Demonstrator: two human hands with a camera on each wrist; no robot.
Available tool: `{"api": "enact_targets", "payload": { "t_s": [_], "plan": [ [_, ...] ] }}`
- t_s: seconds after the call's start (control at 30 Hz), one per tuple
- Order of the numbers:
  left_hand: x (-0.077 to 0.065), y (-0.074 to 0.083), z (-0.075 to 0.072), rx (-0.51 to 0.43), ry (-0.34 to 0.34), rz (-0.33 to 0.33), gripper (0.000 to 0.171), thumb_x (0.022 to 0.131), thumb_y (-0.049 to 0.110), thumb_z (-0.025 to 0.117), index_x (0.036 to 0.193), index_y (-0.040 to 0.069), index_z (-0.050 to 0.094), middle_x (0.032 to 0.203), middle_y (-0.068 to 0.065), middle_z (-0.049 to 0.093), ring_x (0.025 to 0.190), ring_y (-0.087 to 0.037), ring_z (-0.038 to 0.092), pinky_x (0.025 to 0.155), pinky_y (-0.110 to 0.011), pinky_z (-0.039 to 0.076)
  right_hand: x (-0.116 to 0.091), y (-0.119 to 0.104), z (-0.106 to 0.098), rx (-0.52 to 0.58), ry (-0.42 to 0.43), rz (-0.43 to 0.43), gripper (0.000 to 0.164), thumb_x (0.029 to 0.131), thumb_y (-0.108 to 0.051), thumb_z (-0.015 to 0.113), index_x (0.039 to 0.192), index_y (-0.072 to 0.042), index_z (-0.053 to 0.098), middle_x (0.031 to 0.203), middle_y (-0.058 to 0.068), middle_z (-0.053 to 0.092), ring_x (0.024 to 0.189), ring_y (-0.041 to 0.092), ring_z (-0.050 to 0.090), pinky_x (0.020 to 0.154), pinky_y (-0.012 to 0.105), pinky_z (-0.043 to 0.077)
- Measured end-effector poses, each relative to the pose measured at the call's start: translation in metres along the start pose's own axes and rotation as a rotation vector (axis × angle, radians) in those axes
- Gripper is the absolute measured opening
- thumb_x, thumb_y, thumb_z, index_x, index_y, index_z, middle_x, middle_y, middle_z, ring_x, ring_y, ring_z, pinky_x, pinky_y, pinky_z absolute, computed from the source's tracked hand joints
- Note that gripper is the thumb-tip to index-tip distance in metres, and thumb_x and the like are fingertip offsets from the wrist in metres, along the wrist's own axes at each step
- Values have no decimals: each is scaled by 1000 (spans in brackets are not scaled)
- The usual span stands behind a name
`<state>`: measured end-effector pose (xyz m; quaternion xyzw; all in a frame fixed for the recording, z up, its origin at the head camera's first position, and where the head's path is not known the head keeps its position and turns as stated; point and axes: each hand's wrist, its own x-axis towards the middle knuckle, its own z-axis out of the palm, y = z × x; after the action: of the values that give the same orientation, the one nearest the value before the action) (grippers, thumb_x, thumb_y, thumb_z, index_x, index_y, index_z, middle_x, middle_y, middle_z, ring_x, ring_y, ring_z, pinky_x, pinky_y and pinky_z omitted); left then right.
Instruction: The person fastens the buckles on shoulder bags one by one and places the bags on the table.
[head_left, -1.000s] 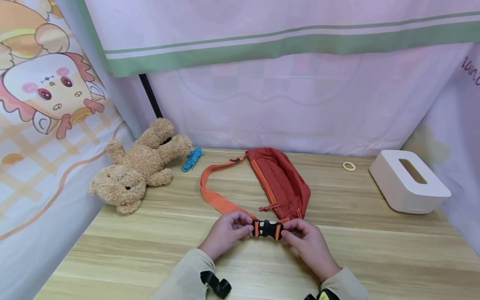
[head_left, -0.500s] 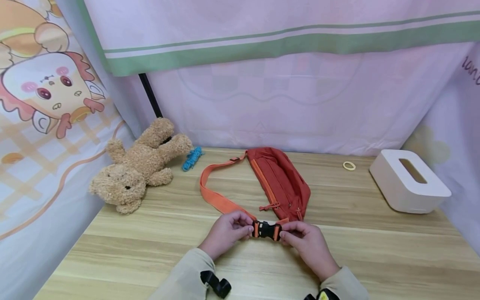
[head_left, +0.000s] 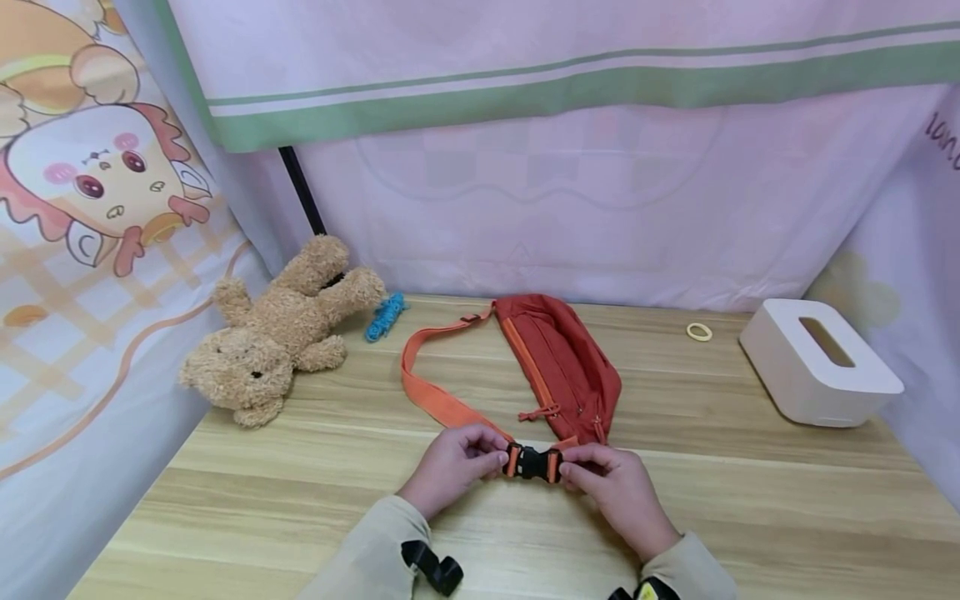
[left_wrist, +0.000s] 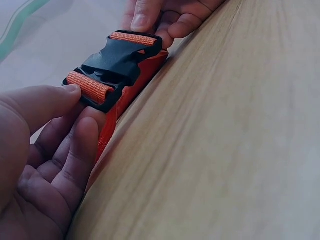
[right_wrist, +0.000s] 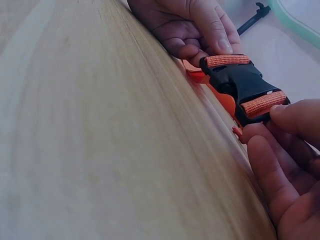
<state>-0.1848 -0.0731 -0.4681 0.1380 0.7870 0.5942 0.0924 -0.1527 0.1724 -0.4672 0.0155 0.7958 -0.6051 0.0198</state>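
A red waist bag (head_left: 558,367) lies on the wooden table, its orange strap (head_left: 442,400) looping out to the left. At the near end of the bag is a black side-release buckle (head_left: 534,462), its two halves fitted into each other. My left hand (head_left: 457,467) pinches the buckle's left end between thumb and fingers, at the orange webbing. The right hand (head_left: 618,492) pinches the opposite end in the same way. In the left wrist view the buckle (left_wrist: 112,62) is held just above the table, tilted, with orange webbing (left_wrist: 90,86) threaded through its end bar.
A brown teddy bear (head_left: 277,325) lies at the back left, a bundle of blue cord (head_left: 386,317) beside its foot. Toward the back right are a pale yellow ring (head_left: 698,332) and a white tissue box (head_left: 817,367). Printed curtains (head_left: 525,200) hang behind the table.
The right hand has shifted slightly left, pushing its buckle half farther into the left one, so the buckle is shorter. The left hand, bag and other things stay in place.
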Motion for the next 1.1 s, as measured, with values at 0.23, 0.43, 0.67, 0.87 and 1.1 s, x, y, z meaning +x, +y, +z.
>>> {"api": "enact_targets", "payload": {
  "t_s": [0.23,0.43,0.67,0.87,1.1],
  "plan": [
    [0,0,-1,-25,-13,-17,8,92,14,74,97,9,71,80,-3,68,71,-16,62,61,-26,53,-1,0,-1,46,-14,-6,10,87,-5,77,96,-4,73,96,10,71,79,17,66,69,28,57],
    [0,0,0,-75,-17,-31,9,93,11,73,99,6,69,84,-4,68,73,-16,64,64,-27,55,-2,-1,-1,91,-23,-8,13,88,-4,75,100,-1,70,89,12,69,78,20,66,68,30,58],
    [1,-1,0,-72,-10,-28,8,93,10,72,99,7,69,84,-4,68,72,-16,64,64,-27,56,-2,-1,0,92,-10,-13,13,87,-2,75,98,0,70,91,11,69,77,18,66,68,29,58],
    [0,0,-1,-91,-12,-41,9,93,9,72,100,6,68,86,-4,68,75,-16,67,66,-28,58,-1,0,1,100,-18,-12,12,88,-1,74,98,1,68,92,13,70,78,18,68,70,30,60],
    [1,0,-1,-104,-3,-52,10,91,8,73,99,3,68,88,-5,69,77,-18,68,69,-29,58,-1,-2,2,101,-14,-9,11,87,0,75,96,1,69,93,12,71,79,17,69,70,30,60]
  ]
}}
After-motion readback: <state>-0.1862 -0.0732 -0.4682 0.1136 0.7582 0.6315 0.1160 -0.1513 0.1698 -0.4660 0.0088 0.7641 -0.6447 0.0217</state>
